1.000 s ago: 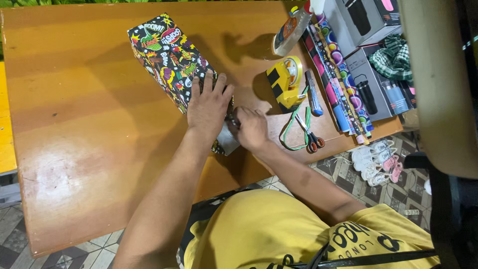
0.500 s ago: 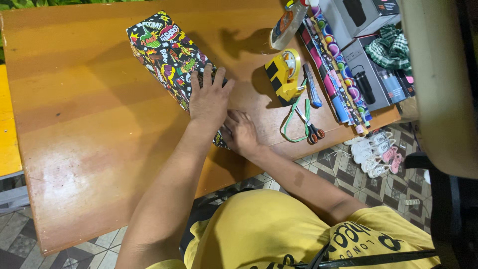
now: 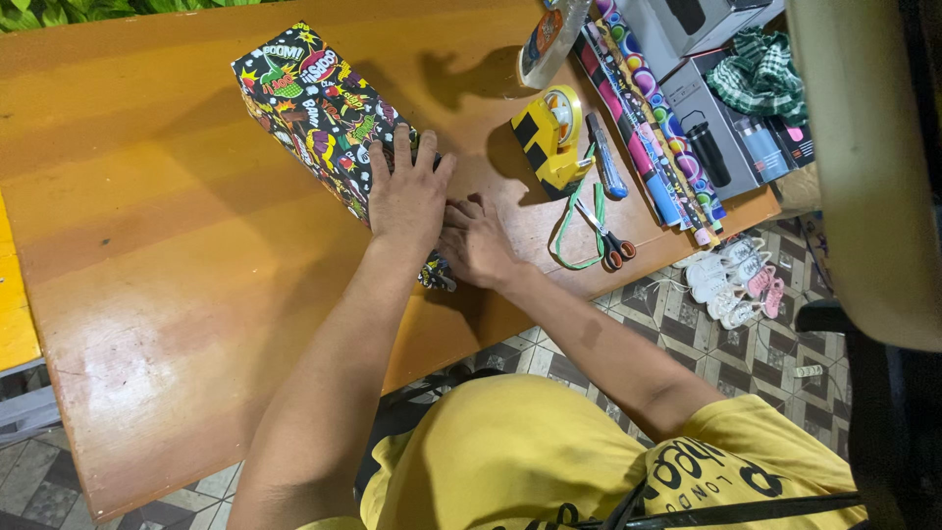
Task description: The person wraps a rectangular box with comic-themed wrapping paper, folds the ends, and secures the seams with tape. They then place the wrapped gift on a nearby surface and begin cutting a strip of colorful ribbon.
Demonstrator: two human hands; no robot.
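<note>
A long box wrapped in comic-print paper lay slanted on the wooden desk. The left hand pressed flat and open on its near end, and the right hand, fingers bent, pushed against that end's paper. Just right stood a yellow tape dispenser and scissors.

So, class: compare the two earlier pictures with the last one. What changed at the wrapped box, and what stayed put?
The right hand moved in against the near end of the wrapped box, and the grey flap of paper seen there earlier is now covered. The left hand stays pressed flat on top. The tape dispenser and scissors lie untouched on the table.
</note>
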